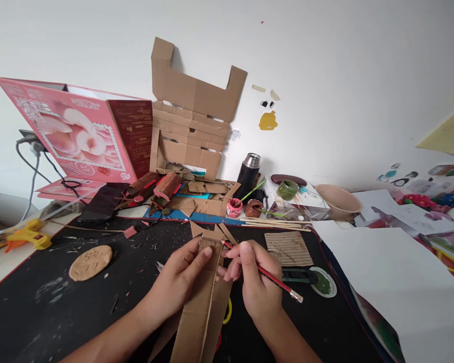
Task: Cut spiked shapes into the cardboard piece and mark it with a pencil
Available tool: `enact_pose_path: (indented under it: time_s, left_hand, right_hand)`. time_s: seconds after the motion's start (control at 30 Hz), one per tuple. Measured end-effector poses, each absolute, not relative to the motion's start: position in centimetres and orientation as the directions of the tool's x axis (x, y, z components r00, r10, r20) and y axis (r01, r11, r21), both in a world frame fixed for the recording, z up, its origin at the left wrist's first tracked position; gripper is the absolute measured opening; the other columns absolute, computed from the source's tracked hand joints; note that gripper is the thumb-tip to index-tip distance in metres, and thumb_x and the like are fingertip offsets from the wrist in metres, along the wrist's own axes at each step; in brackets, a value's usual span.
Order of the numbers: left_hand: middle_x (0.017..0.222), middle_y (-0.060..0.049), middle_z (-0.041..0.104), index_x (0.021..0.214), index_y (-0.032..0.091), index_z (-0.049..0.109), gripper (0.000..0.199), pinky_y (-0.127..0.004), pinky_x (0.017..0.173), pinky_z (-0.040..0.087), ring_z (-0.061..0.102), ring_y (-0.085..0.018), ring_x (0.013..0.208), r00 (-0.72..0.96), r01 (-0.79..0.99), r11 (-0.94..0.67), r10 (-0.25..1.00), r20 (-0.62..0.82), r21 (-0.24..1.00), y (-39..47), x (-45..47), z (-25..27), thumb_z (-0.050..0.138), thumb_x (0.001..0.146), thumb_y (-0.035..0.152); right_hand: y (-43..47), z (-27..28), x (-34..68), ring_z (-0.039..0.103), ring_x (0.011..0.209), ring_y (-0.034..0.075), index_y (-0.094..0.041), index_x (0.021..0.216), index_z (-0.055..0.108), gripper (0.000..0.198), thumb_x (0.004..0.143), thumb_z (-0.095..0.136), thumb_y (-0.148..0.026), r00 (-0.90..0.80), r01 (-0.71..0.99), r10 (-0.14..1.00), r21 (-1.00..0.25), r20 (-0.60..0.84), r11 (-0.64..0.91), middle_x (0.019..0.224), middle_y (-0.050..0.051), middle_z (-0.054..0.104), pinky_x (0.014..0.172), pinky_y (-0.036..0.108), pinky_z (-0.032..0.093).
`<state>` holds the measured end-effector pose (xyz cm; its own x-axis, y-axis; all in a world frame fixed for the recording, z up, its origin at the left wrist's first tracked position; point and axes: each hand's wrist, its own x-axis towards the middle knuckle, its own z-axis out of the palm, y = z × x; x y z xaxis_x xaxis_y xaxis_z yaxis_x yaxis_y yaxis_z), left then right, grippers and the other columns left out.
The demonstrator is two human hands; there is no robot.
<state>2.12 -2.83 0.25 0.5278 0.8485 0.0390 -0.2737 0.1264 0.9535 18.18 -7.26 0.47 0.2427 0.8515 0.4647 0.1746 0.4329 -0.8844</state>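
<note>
My left hand [177, 275] is closed round the upper part of a long folded strip of brown cardboard [194, 322], thumb pressed on its face. Between the fingers of my right hand [261, 287] is a red pencil [278, 282] with a white eraser end. Its point meets the strip's right edge near the top, beside my left thumb. Beneath the strip, a yellow scissor handle [228, 310] and a bit of red one show; the rest is hidden. Cut cardboard scraps [212, 233] lie just beyond my hands.
A hot glue gun [32, 236] and round clay disc [91, 263] lie left. Corrugated cardboard [287, 248], a green cutter [298, 275] and a lid with green paint [323, 282] are right. Behind stand paint jars [234, 207], a black flask [247, 176] and a pink box [87, 136].
</note>
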Motion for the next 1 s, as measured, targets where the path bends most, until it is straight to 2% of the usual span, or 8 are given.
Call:
enact_pose_path:
  time_s: [0.53, 1.0]
  left_hand:
    - [0.097, -0.008, 0.082, 0.105, 0.019, 0.076, 0.032, -0.035, 0.082, 0.060, 0.076, -0.023, 0.079, 0.501, -0.253, 0.099, 0.864, 0.042, 0.962, -2.97, 2.16, 0.43, 0.069, 0.100, 0.049]
    - [0.098, -0.008, 0.082, 0.105, 0.019, 0.074, 0.032, -0.035, 0.082, 0.060, 0.076, -0.023, 0.082, 0.506, -0.246, 0.104, 0.862, 0.036, 0.964, -3.07, 2.15, 0.55, 0.069, 0.100, 0.050]
  right_hand:
    - [-7.22, 0.46, 18.21, 0.065, 0.047, 0.014, -0.019, 0.084, 0.072, 0.048, 0.115, 0.048, -0.048, 0.247, 0.179, 0.865, -0.898, 0.436, 0.402, 0.052, -0.001, 0.065, 0.050, 0.023, 0.050]
    - [-7.19, 0.74, 18.18, 0.066, 0.046, 0.014, -0.019, 0.082, 0.070, 0.048, 0.115, 0.048, -0.047, 0.245, 0.158, 0.864, -0.897, 0.440, 0.412, 0.051, -0.004, 0.060, 0.052, 0.024, 0.053]
